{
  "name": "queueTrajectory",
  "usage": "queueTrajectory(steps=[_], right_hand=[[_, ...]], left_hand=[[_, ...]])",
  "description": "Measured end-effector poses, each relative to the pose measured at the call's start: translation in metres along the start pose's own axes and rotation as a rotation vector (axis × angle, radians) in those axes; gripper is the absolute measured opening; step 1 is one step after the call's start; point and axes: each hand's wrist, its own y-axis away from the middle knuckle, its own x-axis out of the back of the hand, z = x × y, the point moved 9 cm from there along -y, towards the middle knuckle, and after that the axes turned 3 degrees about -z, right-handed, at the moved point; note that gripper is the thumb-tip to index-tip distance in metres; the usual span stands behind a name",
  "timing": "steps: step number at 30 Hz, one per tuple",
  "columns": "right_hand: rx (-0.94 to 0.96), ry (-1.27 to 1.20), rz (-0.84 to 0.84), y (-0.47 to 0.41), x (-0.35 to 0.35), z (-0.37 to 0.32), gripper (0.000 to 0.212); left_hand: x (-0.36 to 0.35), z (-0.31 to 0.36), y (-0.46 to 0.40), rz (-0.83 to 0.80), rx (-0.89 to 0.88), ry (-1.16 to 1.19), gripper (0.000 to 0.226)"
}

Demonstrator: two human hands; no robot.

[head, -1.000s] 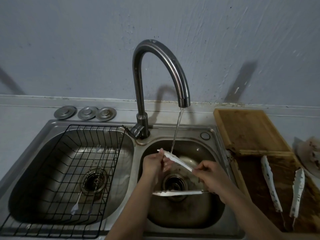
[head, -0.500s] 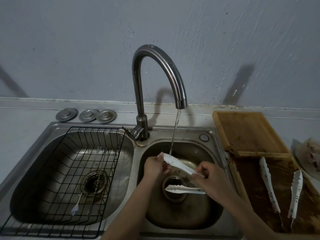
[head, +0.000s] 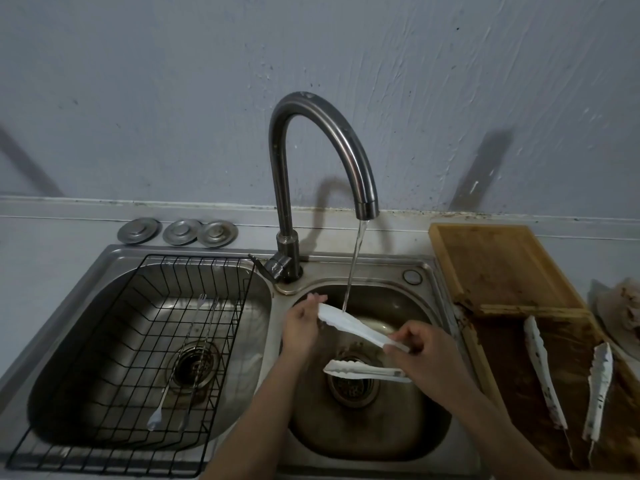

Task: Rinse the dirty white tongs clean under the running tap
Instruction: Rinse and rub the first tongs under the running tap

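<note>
The tongs held over the right basin are plain white. A second pair of tongs, lying on the brown wooden tray at the right, is white with dark specks. The tap is dull grey steel, and so is the sink. The wire rack in the left basin is black. The far wall is pale blue-grey with streaky strokes.

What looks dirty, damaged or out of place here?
A second pair of tongs lies splayed on the wooden tray, still speckled with brown dirt. The tray's lower half is stained dark. Three sink plugs sit out on the counter.
</note>
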Motion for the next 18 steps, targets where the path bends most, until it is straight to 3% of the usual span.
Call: queueTrajectory(steps=[3,5,11,18], right_hand=[[-0.022,-0.113,-0.006,-0.001,0.008,0.006,0.008],[-0.016,-0.148,0.029,-0.003,0.018,0.006,0.006],[-0.007,-0.192,0.009,-0.006,0.017,0.000,0.006],[0.052,-0.160,0.002,-0.003,0.020,-0.001,0.006]], left_hand=[[0.006,-0.004,-0.004,-0.089,0.069,0.054,0.043],[0.013,-0.004,-0.004,-0.065,0.070,0.058,0.040],[-0.005,0.027,0.011,-0.155,-0.108,0.234,0.022],[0.002,0.036,0.013,-0.052,-0.180,0.267,0.022]])
